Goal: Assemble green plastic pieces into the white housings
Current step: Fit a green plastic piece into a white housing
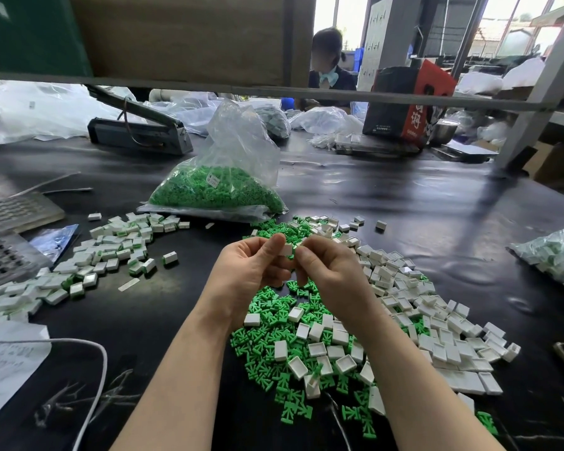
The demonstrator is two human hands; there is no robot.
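Two bare hands meet above the black table, fingertips nearly touching. Far off to the left of the left hand lies a spread of assembled housings, white with green showing at their edges. The left hand has its fingers curled and its thumb pressed on a single white housing, pinching it. The right hand closes in on the same housing from the other side, its fingers curled around a bit of green at the housing's edge; what exactly it pinches is too small to tell. Beyond both hands stands a clear bag of green pieces, its top open. Below the hands and wrists lies a loose heap of green plastic pieces with white housings scattered through it. To the right of the right hand a pile of empty white housings runs along the table.
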